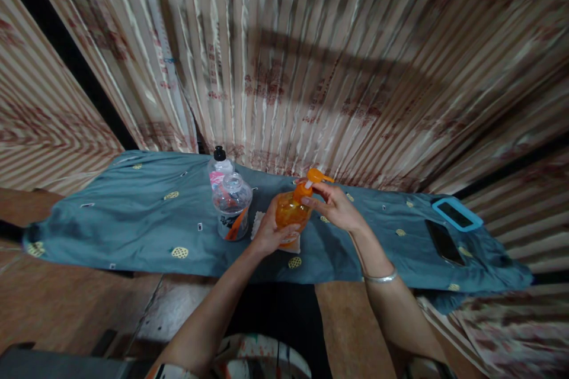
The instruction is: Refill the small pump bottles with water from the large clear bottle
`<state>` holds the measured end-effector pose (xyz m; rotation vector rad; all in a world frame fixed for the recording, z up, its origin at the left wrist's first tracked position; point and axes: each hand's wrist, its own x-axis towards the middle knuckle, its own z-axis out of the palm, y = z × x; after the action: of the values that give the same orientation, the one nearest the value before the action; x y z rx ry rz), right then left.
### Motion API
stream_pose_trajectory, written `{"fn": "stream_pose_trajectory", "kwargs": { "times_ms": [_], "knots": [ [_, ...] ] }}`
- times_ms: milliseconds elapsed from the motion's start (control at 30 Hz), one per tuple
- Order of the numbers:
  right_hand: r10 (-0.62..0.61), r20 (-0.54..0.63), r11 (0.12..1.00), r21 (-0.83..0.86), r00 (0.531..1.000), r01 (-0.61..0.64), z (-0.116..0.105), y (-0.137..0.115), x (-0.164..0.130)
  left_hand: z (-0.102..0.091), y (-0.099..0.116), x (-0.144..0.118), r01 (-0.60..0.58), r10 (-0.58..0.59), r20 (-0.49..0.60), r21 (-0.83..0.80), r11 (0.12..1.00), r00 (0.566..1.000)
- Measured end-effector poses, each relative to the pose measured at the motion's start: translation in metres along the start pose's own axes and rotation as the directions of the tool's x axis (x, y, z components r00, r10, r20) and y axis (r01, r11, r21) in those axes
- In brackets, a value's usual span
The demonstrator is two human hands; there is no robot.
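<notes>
An orange see-through pump bottle [291, 211] is tilted to the right over the cloth-covered table. My left hand [272, 232] wraps round its lower body. At its top, my right hand [331, 206] has thumb and fingers closed about the orange pump head [313, 177], whose spout points right. Beneath the bottle lies a pale cloth or pad [291, 246], partly hidden by my left hand. Left of my hands stands a clear, wide bottle with no cap [233, 204], with an orange and black label. Just behind it is a clear bottle with a black cap [219, 161] and a pink label.
A teal cloth with pineapple prints [146, 231] covers the narrow table. On the right lie a black phone [444, 243] and a blue-framed device [457, 214]. A pleated curtain [284, 71] hangs right behind the table's back edge.
</notes>
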<state>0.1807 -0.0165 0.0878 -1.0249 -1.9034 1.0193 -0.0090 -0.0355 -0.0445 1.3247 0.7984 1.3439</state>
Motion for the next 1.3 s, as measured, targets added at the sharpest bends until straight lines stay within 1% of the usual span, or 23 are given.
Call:
{"fn": "stream_pose_trajectory", "kwargs": {
  "times_ms": [233, 467, 533, 600, 667, 733, 867, 967, 1033, 1100, 1133, 1200, 1300],
  "knots": [
    [0.007, 0.094, 1.0, -0.003, 0.996, -0.007, -0.01, -0.004, 0.005, -0.002, 0.001, 0.0, -0.011, 0.01, 0.026, 0.032, 0.999, 1.0],
    [0.026, 0.218, 0.992, 0.117, 0.976, -0.053, -0.016, -0.002, 0.014, -0.004, 0.001, 0.001, -0.024, 0.023, 0.046, 0.024, 0.999, 0.999],
    [0.022, 0.232, 0.989, 0.135, 0.973, -0.054, -0.016, -0.003, 0.015, -0.004, 0.0, 0.0, -0.012, 0.01, 0.043, 0.03, 0.999, 0.999],
    [0.012, 0.22, 0.99, 0.135, 0.975, -0.043, -0.015, -0.005, 0.014, -0.004, 0.0, -0.001, 0.003, -0.004, 0.032, 0.035, 0.999, 0.999],
    [0.003, 0.184, 0.994, 0.111, 0.983, -0.024, -0.013, -0.007, 0.012, -0.003, 0.0, -0.003, 0.017, -0.018, 0.021, 0.03, 0.999, 1.0],
    [-0.005, 0.124, 0.998, 0.064, 0.992, -0.002, -0.01, -0.008, 0.009, -0.002, 0.0, -0.004, 0.02, -0.02, 0.016, 0.017, 1.0, 1.0],
    [-0.03, -0.058, 0.997, -0.066, 0.998, 0.026, 0.004, -0.009, -0.002, -0.001, 0.0, -0.005, -0.008, 0.008, 0.011, -0.014, 1.0, 1.0],
    [-0.072, -0.24, 0.988, -0.153, 0.968, 0.035, 0.022, -0.008, -0.011, -0.001, -0.004, -0.005, -0.008, 0.008, 0.01, -0.02, 1.0, 1.0],
    [-0.105, -0.363, 0.981, -0.19, 0.926, 0.036, 0.035, -0.006, -0.015, -0.001, -0.008, -0.006, 0.008, -0.007, 0.018, -0.022, 1.0, 1.0],
    [-0.122, -0.449, 0.978, -0.207, 0.885, 0.03, 0.045, -0.004, -0.016, -0.003, -0.011, -0.005, 0.024, -0.023, 0.026, -0.024, 0.999, 0.999],
    [-0.124, -0.476, 0.978, -0.205, 0.871, 0.028, 0.048, -0.002, -0.016, -0.003, -0.012, -0.005, 0.027, -0.027, 0.025, -0.024, 0.999, 0.999],
    [-0.113, -0.504, 0.983, -0.184, 0.856, 0.022, 0.052, 0.002, -0.015, -0.004, -0.013, -0.004, 0.03, -0.029, 0.027, -0.023, 0.999, 0.999],
    [-0.058, -0.5, 0.992, -0.127, 0.864, -0.007, 0.05, 0.01, -0.014, -0.004, -0.012, -0.002, 0.031, -0.03, 0.042, -0.015, 0.999, 0.999]
  ]
}}
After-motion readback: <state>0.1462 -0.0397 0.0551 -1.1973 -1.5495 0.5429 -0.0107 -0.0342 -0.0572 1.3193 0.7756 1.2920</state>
